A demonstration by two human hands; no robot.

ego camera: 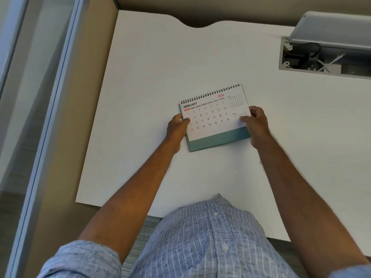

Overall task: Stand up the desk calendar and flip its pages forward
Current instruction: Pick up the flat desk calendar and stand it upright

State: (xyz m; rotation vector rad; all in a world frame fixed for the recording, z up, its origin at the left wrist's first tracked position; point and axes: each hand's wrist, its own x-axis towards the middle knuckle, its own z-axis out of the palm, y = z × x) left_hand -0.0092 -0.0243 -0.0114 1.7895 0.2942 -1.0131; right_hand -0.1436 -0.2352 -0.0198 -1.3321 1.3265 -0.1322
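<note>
White desk fills most of the view, with a tan partition along its left and far edges and a glass panel further left. At the far right an open cable box is set into the desk, its grey lid raised, with black cables inside.

Near the middle of the desk sits the calendar, turned slightly so its black spiral binding runs along the far edge. The top page reads February 2026, and a teal base shows below the page on the near side. Whether it lies flat or is propped up cannot be told from above.

The left hand grips the calendar's left edge, thumb on the page and fingers hidden under it. The right hand holds the right edge, thumb pressed on the page near its lower corner, fingers curled around the side.

Both forearms are bare, with blue striped shirt sleeves rolled up.
</note>
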